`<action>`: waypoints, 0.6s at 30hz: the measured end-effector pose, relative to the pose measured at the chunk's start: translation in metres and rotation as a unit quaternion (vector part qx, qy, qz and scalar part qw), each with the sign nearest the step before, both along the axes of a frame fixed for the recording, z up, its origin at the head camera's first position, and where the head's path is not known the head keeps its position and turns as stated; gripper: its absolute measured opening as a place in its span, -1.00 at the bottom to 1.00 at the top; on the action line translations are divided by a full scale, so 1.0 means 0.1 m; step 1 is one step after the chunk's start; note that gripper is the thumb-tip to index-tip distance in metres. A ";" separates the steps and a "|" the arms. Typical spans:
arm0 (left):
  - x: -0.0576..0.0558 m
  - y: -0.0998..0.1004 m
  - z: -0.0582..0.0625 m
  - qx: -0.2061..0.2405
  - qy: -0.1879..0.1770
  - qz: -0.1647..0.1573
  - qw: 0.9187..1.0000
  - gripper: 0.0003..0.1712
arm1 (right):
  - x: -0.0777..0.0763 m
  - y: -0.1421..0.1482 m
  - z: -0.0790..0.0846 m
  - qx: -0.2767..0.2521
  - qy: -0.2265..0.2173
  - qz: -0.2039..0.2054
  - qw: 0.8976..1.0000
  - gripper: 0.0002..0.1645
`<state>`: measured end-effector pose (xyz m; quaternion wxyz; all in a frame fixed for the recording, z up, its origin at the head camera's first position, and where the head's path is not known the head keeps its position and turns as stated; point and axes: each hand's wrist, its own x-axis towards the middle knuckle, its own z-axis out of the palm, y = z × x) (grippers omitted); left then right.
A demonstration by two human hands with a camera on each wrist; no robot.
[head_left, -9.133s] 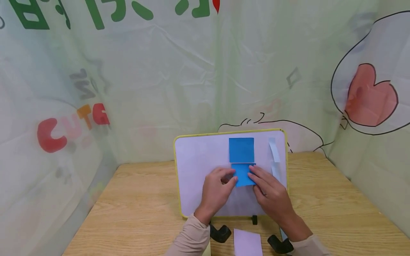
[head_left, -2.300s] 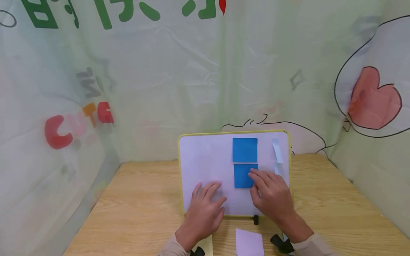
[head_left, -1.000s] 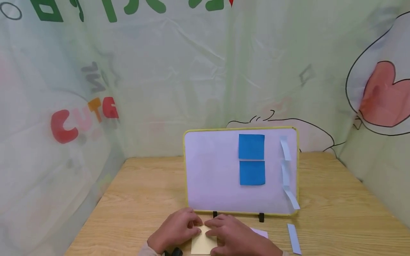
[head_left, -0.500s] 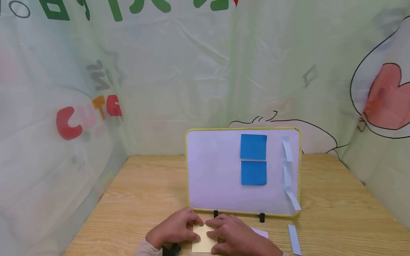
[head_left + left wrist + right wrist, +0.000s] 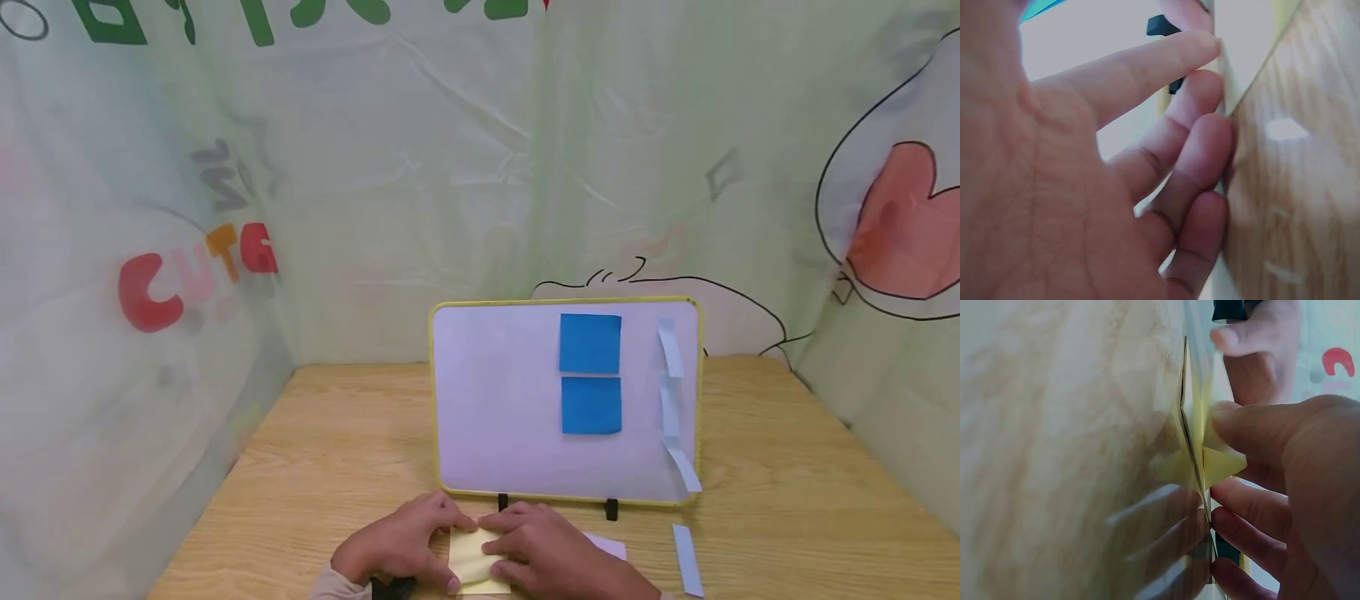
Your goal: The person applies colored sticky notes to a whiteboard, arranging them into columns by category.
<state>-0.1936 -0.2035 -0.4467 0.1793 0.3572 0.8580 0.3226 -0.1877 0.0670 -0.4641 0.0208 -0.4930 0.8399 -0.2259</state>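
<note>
A pad of yellow sticky notes [image 5: 471, 554] lies on the table between both hands. The near part of its top sheet bows up off the pad. My left hand [image 5: 401, 542] holds the pad's left side, its forefinger at the far corner and its thumb at the near corner. My right hand [image 5: 562, 554] holds the right side with bent fingers. In the right wrist view, a loose yellow flap [image 5: 1225, 464] stands out below the right thumb. The left wrist view shows the left fingertips [image 5: 1207, 150] along the table beside the pad [image 5: 1250, 44].
Behind the hands a yellow-rimmed whiteboard [image 5: 495, 400] stands on black feet. Two blue sticky notes [image 5: 591, 343] are stuck on it, one above the other. Pale strips [image 5: 670, 408] hang at its right side. A pale blue strip [image 5: 687, 560] and purple paper [image 5: 606, 546] lie on the table.
Earlier both hands were at the lower blue note on the whiteboard. They have since come down to the yellow pad. The left thumb has moved nearer, and the top sheet now lifts.
</note>
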 end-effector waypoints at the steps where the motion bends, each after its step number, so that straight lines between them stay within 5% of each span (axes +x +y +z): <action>1: 0.00 -0.01 0.00 0.003 -0.008 -0.007 1.000 -0.33 | 0.00 0.00 0.00 0.004 -0.010 -0.008 1.000 -0.59; 8: -0.03 -0.01 0.02 0.018 -0.020 -0.028 0.999 -0.60 | -0.02 0.00 0.01 -0.001 -0.050 -0.044 0.998 -0.57; 13: -0.05 0.04 -0.04 0.031 0.010 -0.009 0.999 -0.89 | -0.02 0.00 0.01 -0.020 -0.077 -0.060 0.995 -0.58; 18: -0.02 0.08 -0.12 0.053 0.044 0.017 0.998 -0.95 | 0.06 -0.11 0.10 -0.023 -0.081 -0.084 0.993 -0.62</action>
